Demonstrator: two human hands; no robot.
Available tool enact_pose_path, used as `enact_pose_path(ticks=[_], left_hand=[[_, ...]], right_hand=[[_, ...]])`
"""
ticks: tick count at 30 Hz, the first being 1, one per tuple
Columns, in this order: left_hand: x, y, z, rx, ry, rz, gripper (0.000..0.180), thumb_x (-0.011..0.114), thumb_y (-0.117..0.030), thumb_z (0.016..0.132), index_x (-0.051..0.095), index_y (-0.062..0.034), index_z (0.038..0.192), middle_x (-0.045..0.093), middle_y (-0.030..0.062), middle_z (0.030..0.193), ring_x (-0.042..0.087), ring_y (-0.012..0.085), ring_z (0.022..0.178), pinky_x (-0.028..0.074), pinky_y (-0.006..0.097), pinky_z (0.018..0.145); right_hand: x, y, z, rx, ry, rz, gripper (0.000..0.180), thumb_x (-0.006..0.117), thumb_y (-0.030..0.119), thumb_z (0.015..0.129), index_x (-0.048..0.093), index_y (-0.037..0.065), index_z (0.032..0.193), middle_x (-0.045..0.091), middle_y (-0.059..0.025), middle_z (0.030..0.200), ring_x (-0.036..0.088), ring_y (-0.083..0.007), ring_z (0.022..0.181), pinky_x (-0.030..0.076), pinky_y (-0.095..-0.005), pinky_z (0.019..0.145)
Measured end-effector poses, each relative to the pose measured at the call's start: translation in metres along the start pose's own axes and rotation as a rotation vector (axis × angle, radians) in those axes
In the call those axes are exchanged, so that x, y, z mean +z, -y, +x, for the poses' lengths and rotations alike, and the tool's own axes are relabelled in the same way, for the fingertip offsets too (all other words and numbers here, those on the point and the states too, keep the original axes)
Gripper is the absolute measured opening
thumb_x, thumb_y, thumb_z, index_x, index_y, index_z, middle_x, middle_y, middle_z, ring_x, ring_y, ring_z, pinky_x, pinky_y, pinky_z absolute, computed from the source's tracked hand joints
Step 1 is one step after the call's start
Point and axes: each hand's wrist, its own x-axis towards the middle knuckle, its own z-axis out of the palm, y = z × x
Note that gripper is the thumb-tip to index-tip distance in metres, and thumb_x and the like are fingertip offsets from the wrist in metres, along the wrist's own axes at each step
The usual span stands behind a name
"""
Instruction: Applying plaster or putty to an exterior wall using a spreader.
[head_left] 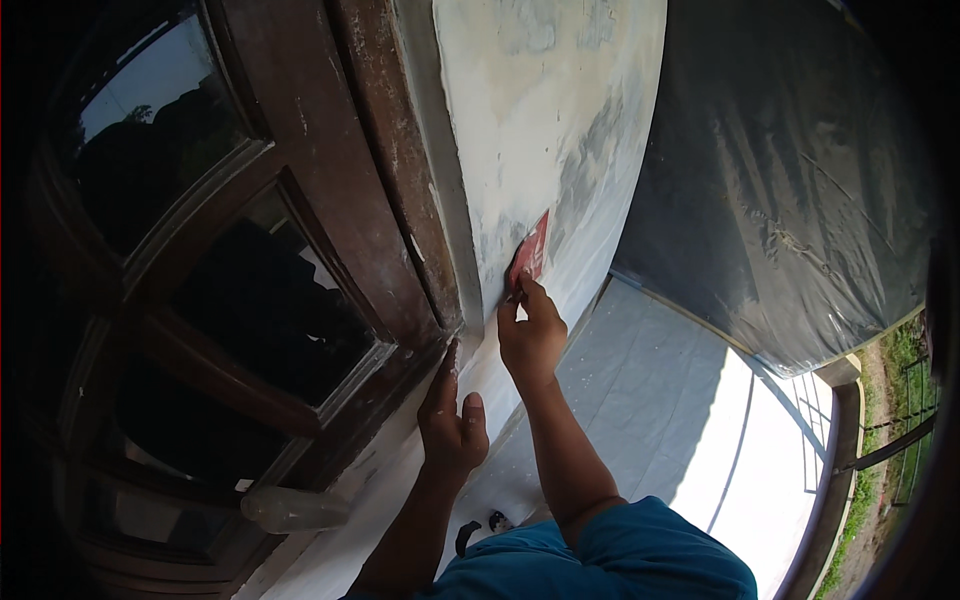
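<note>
In my right hand (pixel 533 335) is a thin, flat red piece (pixel 530 248) with pale marks and a dark edge, pinched near its lower end. It lies against, or very close to, the patchy white and grey wall (pixel 555 120); whether it is a scraper or folded sandpaper I cannot tell. Lower and to the left, my left hand (pixel 453 425) is empty, its fingers stretched up and the thumb apart. Its fingertips reach the bottom corner of the brown wooden window frame (pixel 400 230), beside the wall's edge. Whitish smudges mark the fingers.
Dark glass panes (pixel 260 280) fill the wooden frame on the left. A clear bottle (pixel 295 510) lies by its lower part. At right hangs a large dark plastic sheet (pixel 780 170) above a grey floor (pixel 630 370), partly sunlit. Grass (pixel 905 370) and railings show beyond.
</note>
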Motion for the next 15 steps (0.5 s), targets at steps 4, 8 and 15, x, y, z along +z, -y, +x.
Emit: enact_pose_path(ticks=[4, 8, 15], left_hand=[[0.0, -0.002, 0.003, 0.073, -0.069, -0.037, 0.062, 0.039, -0.031, 0.098, 0.045, 0.0155, 0.138, 0.052, 0.0367, 0.134, 0.051, 0.0479, 0.13, 0.037, 0.046, 0.111], [-0.002, 0.008, -0.001, 0.024, -0.068, -0.098, 0.056, 0.041, -0.022, 0.094, 0.046, 0.0156, 0.136, 0.054, 0.0353, 0.134, 0.053, 0.0465, 0.128, 0.039, 0.045, 0.11], [0.007, 0.009, -0.001, -0.069, -0.076, -0.04, 0.051, 0.044, -0.015, 0.093, 0.049, 0.0119, 0.136, 0.055, 0.0338, 0.132, 0.054, 0.0468, 0.125, 0.04, 0.044, 0.109]], right_hand=[[-0.011, 0.016, -0.051, -0.152, 0.046, 0.044, 0.037, 0.072, -0.002, 0.075, 0.069, 0.004, 0.112, 0.073, -0.0123, 0.093, 0.073, -0.0255, 0.083, 0.058, -0.0324, 0.072], [-0.049, 0.01, -0.082, -0.067, 0.194, 0.161, 0.035, 0.068, -0.001, 0.077, 0.067, 0.005, 0.112, 0.073, -0.014, 0.099, 0.072, -0.028, 0.085, 0.059, -0.0344, 0.076], [-0.096, -0.031, -0.014, 0.568, 0.047, 0.729, 0.023, 0.056, -0.001, 0.091, 0.06, -0.005, 0.114, 0.07, -0.0084, 0.098, 0.067, -0.0117, 0.089, 0.051, -0.0253, 0.077]])
